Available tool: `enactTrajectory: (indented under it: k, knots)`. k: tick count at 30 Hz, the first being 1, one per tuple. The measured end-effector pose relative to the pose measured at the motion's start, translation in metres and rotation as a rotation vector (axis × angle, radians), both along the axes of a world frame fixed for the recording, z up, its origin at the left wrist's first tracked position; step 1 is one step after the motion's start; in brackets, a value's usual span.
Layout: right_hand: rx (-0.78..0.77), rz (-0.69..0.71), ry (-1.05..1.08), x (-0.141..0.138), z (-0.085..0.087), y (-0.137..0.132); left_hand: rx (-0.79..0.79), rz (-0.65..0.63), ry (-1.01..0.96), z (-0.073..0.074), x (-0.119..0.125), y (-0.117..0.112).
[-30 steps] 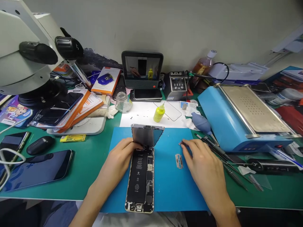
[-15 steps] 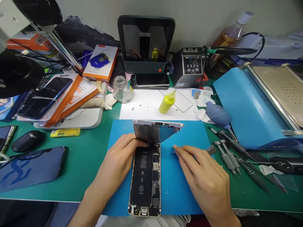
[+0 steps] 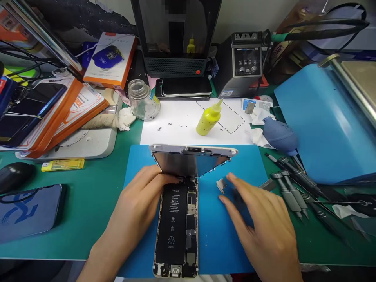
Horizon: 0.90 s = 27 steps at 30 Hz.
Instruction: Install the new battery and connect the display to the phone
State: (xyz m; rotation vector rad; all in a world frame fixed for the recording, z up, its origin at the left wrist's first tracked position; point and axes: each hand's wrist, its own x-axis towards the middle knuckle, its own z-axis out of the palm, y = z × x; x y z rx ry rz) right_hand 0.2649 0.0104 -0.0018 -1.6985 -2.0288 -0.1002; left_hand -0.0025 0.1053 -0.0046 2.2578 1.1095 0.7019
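An opened smartphone (image 3: 173, 219) lies on the blue mat (image 3: 211, 250), its black battery and circuit board exposed. Its screen assembly (image 3: 179, 161) is raised, tilted up at the far end. At the phone's upper left is my left hand (image 3: 141, 199), fingers closed around the phone's edge at the foot of the screen; the fingertips are partly hidden. A small metal shield plate (image 3: 221, 185) rests on the mat to the right of the phone. Beside it, my right hand (image 3: 261, 219) has thumb and forefinger spread, with nothing gripped between them.
A yellow-green dropper bottle (image 3: 208, 119) and a glass jar (image 3: 143, 100) stand beyond the mat. Screwdrivers and tweezers (image 3: 289, 192) lie at right, near a blue air blower (image 3: 279, 135). On the left are another phone (image 3: 32, 211), a mouse (image 3: 16, 176) and stacked boxes (image 3: 67, 121).
My right thumb and forefinger have parted, and the metal shield plate now shows on the mat beside them. The whole view has moved closer. My left hand stays at the phone.
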Motion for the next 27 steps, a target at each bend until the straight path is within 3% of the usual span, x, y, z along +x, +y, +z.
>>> enactTrajectory:
  k: [6, 21, 27]
  knots:
    - [0.015, -0.096, -0.067, 0.004, 0.002, -0.004, 0.003, -0.003, 0.011, 0.001, -0.001, -0.001]
    - [0.003, -0.066, -0.076, -0.007, 0.005, 0.01, 0.016, 0.001, -0.001, 0.002, 0.002, 0.001]
    - [-0.016, 0.031, -0.088, -0.006, 0.009, 0.018, 0.01, 0.001, -0.005, 0.003, 0.0, 0.0]
